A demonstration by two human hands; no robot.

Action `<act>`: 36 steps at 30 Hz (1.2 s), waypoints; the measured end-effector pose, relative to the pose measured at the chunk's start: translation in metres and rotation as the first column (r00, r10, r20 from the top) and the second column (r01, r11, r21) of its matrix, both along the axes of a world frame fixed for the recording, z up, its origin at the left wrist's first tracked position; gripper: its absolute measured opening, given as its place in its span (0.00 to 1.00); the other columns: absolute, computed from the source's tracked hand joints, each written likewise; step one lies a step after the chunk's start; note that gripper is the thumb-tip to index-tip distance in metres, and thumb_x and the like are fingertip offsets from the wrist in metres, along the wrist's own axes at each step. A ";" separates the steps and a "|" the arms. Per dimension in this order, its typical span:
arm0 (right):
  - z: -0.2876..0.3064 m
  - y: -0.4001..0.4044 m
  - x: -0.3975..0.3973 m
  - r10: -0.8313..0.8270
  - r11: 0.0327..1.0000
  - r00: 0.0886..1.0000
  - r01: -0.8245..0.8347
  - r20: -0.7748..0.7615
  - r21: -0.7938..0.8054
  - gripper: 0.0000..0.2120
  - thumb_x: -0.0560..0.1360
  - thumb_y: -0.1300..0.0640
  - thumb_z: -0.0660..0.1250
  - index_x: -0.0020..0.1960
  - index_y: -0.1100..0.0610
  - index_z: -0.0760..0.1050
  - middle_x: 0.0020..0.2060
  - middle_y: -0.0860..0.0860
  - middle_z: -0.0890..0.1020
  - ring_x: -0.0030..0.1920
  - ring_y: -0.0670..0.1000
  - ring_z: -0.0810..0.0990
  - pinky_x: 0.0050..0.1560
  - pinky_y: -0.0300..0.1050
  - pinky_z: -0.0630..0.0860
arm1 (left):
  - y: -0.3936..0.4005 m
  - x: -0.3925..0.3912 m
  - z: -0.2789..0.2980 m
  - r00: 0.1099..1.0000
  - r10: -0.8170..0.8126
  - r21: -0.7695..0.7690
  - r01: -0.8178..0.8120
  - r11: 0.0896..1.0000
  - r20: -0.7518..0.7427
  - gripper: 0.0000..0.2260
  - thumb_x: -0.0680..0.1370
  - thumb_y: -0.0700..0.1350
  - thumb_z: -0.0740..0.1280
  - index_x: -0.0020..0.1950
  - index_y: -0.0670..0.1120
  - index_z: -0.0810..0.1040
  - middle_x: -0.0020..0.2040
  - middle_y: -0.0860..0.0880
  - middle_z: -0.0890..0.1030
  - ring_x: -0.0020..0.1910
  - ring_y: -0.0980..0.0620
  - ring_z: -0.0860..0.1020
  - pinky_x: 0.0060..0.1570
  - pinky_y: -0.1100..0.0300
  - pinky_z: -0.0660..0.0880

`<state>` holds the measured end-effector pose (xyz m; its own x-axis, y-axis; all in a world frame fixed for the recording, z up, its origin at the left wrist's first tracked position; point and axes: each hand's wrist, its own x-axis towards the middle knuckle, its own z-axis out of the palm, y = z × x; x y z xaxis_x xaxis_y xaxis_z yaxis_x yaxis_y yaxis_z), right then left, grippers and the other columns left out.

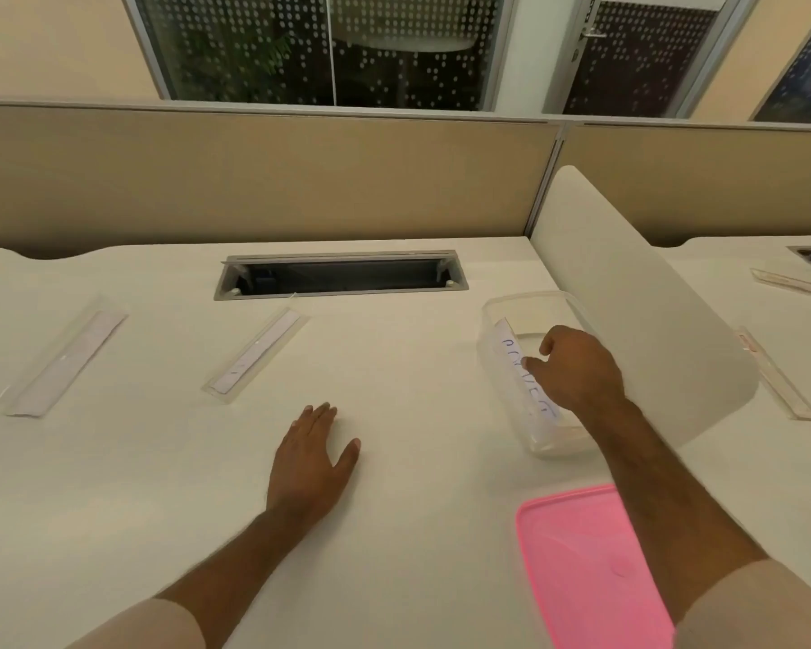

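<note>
Squarely over a pale office desk (394,367), a person's right hand (577,367) reaches into a clear plastic container (502,311) that stands at the right of the desktop, just beside a white rounded divider (637,297). Inside the container a paper slip (511,348) with blue handwriting leans against the left wall. The right hand's fingers are curled and the thumb tip lies against the slip, but whether the slip is actually pinched cannot be told. The left hand (312,456) rests flat on the desk near the middle, fingers straight and together, thumb spread, holding nothing. A pink lid (581,564) lies on the desk nearer the person, partly under the right forearm. Two clear label strips lie well apart to the left, one far left (64,363) and one nearer the centre (256,351), in front of an open cable slot (343,276).
</note>
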<state>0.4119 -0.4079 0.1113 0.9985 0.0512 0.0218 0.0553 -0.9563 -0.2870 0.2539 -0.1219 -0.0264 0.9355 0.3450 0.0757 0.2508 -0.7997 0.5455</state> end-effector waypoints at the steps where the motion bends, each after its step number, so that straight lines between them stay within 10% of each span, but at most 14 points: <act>1: 0.003 0.009 -0.003 0.011 0.999 0.997 -0.014 0.077 0.038 0.14 0.74 0.48 0.68 0.51 0.59 0.75 0.48 0.54 0.81 0.48 0.57 0.79 0.45 0.47 0.73 | 0.009 -0.001 0.006 0.999 0.020 0.005 -0.021 1.000 0.040 0.25 0.79 0.54 0.65 0.73 0.46 0.70 0.75 0.50 0.69 0.77 0.51 0.62 0.74 0.56 0.57; 7: -0.002 0.088 -0.018 0.176 0.960 0.971 -0.206 0.162 0.189 0.09 0.75 0.52 0.68 0.53 0.54 0.76 0.49 0.52 0.80 0.48 0.52 0.78 0.46 0.44 0.73 | 0.073 -0.003 0.039 0.952 0.128 0.097 -0.161 0.982 0.276 0.13 0.73 0.44 0.73 0.56 0.47 0.79 0.57 0.50 0.81 0.58 0.47 0.77 0.58 0.55 0.71; 17: -0.053 0.223 -0.024 0.487 0.829 0.871 -0.486 0.069 0.278 0.10 0.77 0.53 0.65 0.58 0.50 0.77 0.54 0.47 0.80 0.50 0.49 0.79 0.53 0.43 0.75 | 0.156 0.001 0.043 0.940 0.312 0.051 -0.322 0.945 0.136 0.16 0.77 0.46 0.69 0.64 0.48 0.78 0.63 0.49 0.79 0.62 0.46 0.74 0.60 0.50 0.73; 36: -0.078 0.314 0.041 0.512 0.823 0.850 -0.527 0.126 0.213 0.17 0.79 0.54 0.64 0.67 0.51 0.72 0.69 0.51 0.73 0.70 0.54 0.68 0.70 0.48 0.64 | 0.194 0.027 0.027 0.931 0.340 -0.122 -0.325 0.938 0.134 0.07 0.78 0.45 0.69 0.53 0.46 0.85 0.46 0.50 0.85 0.47 0.49 0.81 0.46 0.61 0.71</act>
<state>0.4527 -0.0938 0.0329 0.8218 0.5476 0.1578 0.5494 -0.6878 -0.4745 0.2812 0.0726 0.0007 0.7462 0.6468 0.1575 0.4019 -0.6264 0.6679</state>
